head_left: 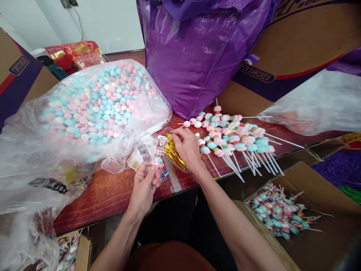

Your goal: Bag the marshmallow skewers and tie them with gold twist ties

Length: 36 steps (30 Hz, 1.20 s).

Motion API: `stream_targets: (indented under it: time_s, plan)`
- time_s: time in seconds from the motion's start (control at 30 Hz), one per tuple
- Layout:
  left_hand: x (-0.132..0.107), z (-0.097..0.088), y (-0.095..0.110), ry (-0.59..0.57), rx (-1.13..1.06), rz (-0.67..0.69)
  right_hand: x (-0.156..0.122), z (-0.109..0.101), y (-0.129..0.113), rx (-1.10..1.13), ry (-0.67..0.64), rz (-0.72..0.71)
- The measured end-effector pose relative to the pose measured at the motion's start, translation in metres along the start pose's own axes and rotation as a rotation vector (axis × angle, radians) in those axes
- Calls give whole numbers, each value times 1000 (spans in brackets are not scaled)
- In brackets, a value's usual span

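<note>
Between the thumb and fingers of my left hand is a candy skewer in a printed clear wrapper, held upright with its stick pointing down. My right hand is over a bundle of gold twist ties lying on the table. Its thumb and fingertips are pinched together; whether a tie is between them is too small to make out. Right of that hand lies a pile of unwrapped candy skewers, pink, blue and white, with white sticks. Printed wrappers rest behind my left hand.
A large clear bag of pink and blue candies covers the table's left side. Behind stands a purple bag beside a cardboard box. Below the table's right edge, an open carton contains wrapped skewers; another carton is lower left.
</note>
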State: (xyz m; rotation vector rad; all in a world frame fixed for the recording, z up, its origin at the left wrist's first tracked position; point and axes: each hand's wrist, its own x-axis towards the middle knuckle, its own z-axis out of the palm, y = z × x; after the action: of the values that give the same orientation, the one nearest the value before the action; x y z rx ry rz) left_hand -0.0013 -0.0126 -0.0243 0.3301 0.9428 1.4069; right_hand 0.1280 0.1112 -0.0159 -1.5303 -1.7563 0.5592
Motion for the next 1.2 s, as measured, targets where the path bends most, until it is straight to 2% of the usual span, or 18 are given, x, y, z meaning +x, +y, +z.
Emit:
stream_targets:
  time_s: [0.07, 0.13, 0.2, 0.27, 0.3, 0.37, 0.5, 0.67, 0.77, 0.87, 0.93, 1.0, 1.1, 1.2]
  plan:
    - [3, 0, 2, -2, -28, -18, -9, -8, -3, 372, 135, 14]
    - [5, 2, 2, -9, -44, -29, -24, -16, -12, 715, 220, 100]
    - [6, 6, 0, -11, -41, -38, -44, -20, -23, 952, 208, 203]
    - [6, 11, -2, 19, -20, -36, -68, -18, -32, 1071, 124, 285]
    - [5, 14, -4, 42, -8, -27, -79, -15, -35, 1092, 93, 306]
    - [2, 21, -6, 73, 4, -2, -99, -7, -35, 1037, 126, 308]
    - [-4, 30, -8, 12, -30, 25, -122, 0, -26, 801, 236, 263]
    - [-9, 32, -13, -86, -20, -2, -123, -14, -17, 743, 194, 212]
    - [-11, 33, -18, -127, 67, 78, -119, -22, -18, 746, 135, 215]
    - [-11, 37, -21, -116, 135, 150, -117, -23, -19, 711, 80, 216]
    - [-9, 38, -20, -96, 125, 139, -118, -20, -17, 707, 63, 211]
    - [-8, 38, -14, -110, 68, 50, -120, -18, -14, 764, 26, 212]
    - [-9, 35, 1, -213, -56, -227, -120, -22, -9, 889, -97, 187]
    - [-12, 32, 14, -340, -133, -492, -114, -36, -10, 808, -214, 51]
